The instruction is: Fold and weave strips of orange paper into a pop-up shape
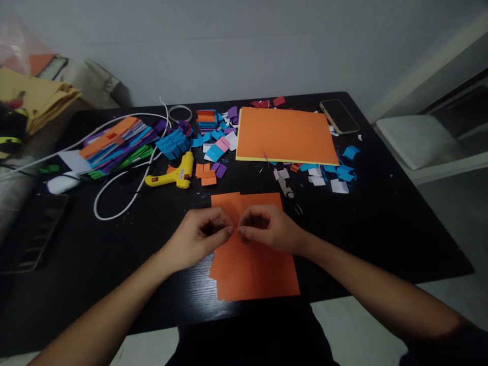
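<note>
Orange paper sheets (pixel 251 274) lie overlapping near the front edge of the black table. Over their upper part, my left hand (pixel 202 234) and my right hand (pixel 269 229) meet almost fingertip to fingertip. Each hand is closed in a pinch of thumb and fingers. Something tiny and orange seems to show between the fingertips, too small to make out. Just beyond my right hand lies a grey cutter (pixel 285 187). A yellow glue gun (pixel 177 175) rests to the upper left of my left hand.
Orange and yellow sheets (pixel 285 134) are stacked at the back, beside a phone (pixel 339 116). Folded coloured strips (pixel 118 145), a white cable (pixel 97 203) and a tape ring (pixel 180 113) lie at the left. Small paper pieces (pixel 345 173) are scattered about. A dark tray-like object (pixel 36 234) sits far left.
</note>
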{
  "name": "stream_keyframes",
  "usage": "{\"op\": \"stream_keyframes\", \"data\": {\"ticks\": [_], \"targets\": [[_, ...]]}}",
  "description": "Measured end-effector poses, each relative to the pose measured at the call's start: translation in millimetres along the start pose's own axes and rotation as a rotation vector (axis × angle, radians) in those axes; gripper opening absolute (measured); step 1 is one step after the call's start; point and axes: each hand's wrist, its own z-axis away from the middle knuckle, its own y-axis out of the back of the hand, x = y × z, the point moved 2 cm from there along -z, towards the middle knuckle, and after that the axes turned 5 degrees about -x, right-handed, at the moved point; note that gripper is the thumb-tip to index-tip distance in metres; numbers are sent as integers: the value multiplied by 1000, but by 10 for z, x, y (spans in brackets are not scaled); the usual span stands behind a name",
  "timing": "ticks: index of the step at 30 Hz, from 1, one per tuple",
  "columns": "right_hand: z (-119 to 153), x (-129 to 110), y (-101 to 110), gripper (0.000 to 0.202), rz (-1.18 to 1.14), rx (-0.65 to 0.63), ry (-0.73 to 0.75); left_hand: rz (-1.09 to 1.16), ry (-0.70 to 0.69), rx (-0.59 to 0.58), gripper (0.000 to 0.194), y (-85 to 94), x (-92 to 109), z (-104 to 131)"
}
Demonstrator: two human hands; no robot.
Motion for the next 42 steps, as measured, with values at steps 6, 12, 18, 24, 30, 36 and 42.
{"op": "stream_keyframes", "data": {"ticks": [6, 12, 18, 24, 30, 36, 42], "targets": [[0, 22, 5, 12, -4, -4, -6, 0, 2, -34, 16, -1, 2, -17], [1, 32, -11, 11, 44, -4, 13, -33, -15, -47, 14, -22, 28, -7], [3, 44, -16, 12, 83, -3, 32, -66, -25, -55, 15, -18, 17, -5], [-5, 28, -15, 9, 113, 1, 30, -65, -37, -41, 12, -23, 37, 6], [-15, -17, 68, 10, 59, 41, 22, 11, -2, 65, 17, 86, 3, 11], [-26, 8, 40, 16, -13, 43, 53, 65, 10, 88, 20, 53, -22, -13], [-23, 13, -10, 16, 86, 69, 73, 49, 21, 33, 23, -6, -35, -27]]}}
